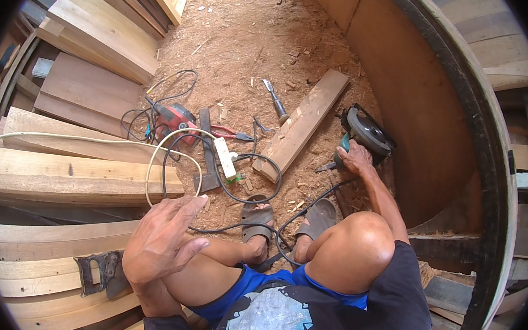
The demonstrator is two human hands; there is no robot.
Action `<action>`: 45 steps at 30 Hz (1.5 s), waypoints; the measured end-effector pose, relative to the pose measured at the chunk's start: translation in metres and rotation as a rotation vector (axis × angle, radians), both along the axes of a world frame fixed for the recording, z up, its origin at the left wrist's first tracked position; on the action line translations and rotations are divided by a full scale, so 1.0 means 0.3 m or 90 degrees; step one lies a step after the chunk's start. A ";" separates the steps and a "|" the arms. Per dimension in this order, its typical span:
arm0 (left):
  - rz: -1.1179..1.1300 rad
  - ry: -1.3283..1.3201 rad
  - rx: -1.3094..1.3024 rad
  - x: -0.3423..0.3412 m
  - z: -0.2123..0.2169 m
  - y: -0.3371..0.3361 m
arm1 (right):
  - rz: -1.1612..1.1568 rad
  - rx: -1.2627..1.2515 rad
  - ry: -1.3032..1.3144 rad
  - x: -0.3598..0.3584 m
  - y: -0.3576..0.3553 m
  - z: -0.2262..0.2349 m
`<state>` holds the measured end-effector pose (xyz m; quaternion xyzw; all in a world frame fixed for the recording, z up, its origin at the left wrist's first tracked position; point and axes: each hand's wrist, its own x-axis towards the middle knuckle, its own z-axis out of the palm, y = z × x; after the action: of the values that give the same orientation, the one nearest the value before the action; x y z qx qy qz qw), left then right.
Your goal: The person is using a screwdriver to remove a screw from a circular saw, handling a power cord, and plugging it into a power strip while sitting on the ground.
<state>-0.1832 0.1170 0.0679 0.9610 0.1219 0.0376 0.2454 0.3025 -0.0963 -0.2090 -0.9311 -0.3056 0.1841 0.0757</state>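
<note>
1. Sawdust covers the floor (249,33) where the person sits with knees bent, sandals (258,217) on both feet.
2. Right hand (356,158) reaches forward and is clasped around the handle of a circular saw (365,134), which rests on the floor against the curved wooden wall (417,109).
3. Left hand (160,240) is raised in front of the camera with fingers loosely spread, holding nothing; it hovers over the left knee, near the stacked planks (71,174).
4. A black power cable (255,192) loops across the sawdust from the saw's side, past the sandals, up to a white power strip (225,156).
5. A pale cord (153,156) runs from the planks on the left and curls toward the same strip.
6. Just left of the strip lies a red power tool (178,118) with its own tangled black lead.
7. A short board (304,121) lies diagonally between the strip and the saw, with a chisel (276,104) just beside its left edge.
8. Red-handled pliers (232,134) lie between the red tool and the board.
9. An old hand saw handle (99,271) rests on the curved planks beneath the left hand.
10. More boards (107,28) are piled at upper left.
</note>
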 end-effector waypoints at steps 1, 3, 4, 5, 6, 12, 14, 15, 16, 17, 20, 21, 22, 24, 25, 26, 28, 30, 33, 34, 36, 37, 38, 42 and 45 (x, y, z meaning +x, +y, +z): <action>-0.004 -0.003 0.003 -0.001 -0.001 0.001 | 0.005 0.006 -0.003 0.003 -0.002 -0.004; -0.006 -0.005 0.003 0.000 0.005 -0.001 | 0.010 0.011 -0.007 0.008 -0.006 -0.013; -0.007 -0.007 0.003 0.001 0.007 -0.001 | 0.014 0.013 -0.011 0.005 -0.005 -0.015; -0.007 -0.007 0.001 0.001 0.007 0.000 | 0.019 0.015 -0.015 0.003 -0.005 -0.015; -0.008 -0.009 0.004 0.000 0.006 0.001 | 0.019 0.014 -0.015 0.002 -0.004 -0.015; -0.002 -0.016 0.006 -0.010 0.010 0.002 | 0.038 0.000 -0.027 -0.002 0.007 -0.007; -0.004 -0.017 0.007 -0.010 0.006 0.004 | 0.037 0.009 -0.027 -0.001 0.003 -0.015; -0.004 -0.017 0.005 -0.010 0.004 0.005 | 0.037 0.008 -0.027 0.000 0.001 -0.018; -0.004 -0.015 0.004 -0.011 0.003 0.005 | 0.030 0.005 -0.026 -0.004 0.004 -0.019; -0.004 -0.014 0.003 -0.012 0.003 0.005 | 0.023 0.003 -0.026 -0.007 0.007 -0.019; -0.006 -0.016 0.001 -0.016 0.001 0.007 | 0.024 -0.005 -0.021 -0.013 0.012 -0.015; -0.006 -0.015 0.006 -0.017 0.000 0.007 | 0.024 -0.005 -0.021 -0.016 0.013 -0.014; -0.006 -0.015 0.012 -0.017 -0.002 0.008 | 0.024 -0.007 -0.016 -0.015 0.013 -0.015; -0.005 -0.013 0.008 -0.017 0.001 0.008 | 0.024 -0.010 -0.011 -0.016 0.013 -0.017; -0.004 -0.011 0.005 -0.015 0.003 0.008 | 0.023 -0.008 -0.009 -0.016 0.013 -0.019; -0.004 -0.011 0.005 -0.014 0.004 0.008 | 0.023 -0.005 -0.007 -0.016 0.013 -0.021; -0.001 -0.005 0.002 -0.011 0.005 0.008 | 0.018 -0.013 -0.007 -0.015 0.018 -0.020; -0.002 -0.006 -0.001 -0.008 0.005 0.008 | 0.013 -0.022 -0.006 -0.022 0.021 -0.016; -0.003 -0.009 -0.005 -0.007 0.002 0.011 | 0.022 0.010 -0.017 -0.032 0.020 -0.005; -0.003 -0.010 -0.005 -0.008 0.001 0.012 | 0.021 0.004 -0.015 -0.032 0.021 -0.004; -0.004 -0.011 -0.004 -0.008 -0.004 0.016 | 0.019 -0.003 -0.011 -0.030 0.024 -0.003; -0.006 -0.014 0.001 -0.009 -0.003 0.013 | 0.019 -0.007 -0.013 -0.026 0.023 -0.006; -0.007 -0.015 0.003 -0.010 -0.002 0.011 | 0.019 -0.012 -0.014 -0.024 0.021 -0.009; -0.007 -0.011 -0.003 -0.008 0.000 0.013 | 0.025 0.001 -0.021 -0.019 0.014 -0.027; -0.006 -0.011 -0.006 -0.010 0.000 0.015 | 0.034 0.010 -0.022 -0.025 0.018 -0.027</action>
<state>-0.1863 0.1213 0.0680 0.9601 0.1152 0.0439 0.2510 0.2952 -0.0908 -0.2172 -0.9250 -0.3330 0.1676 0.0732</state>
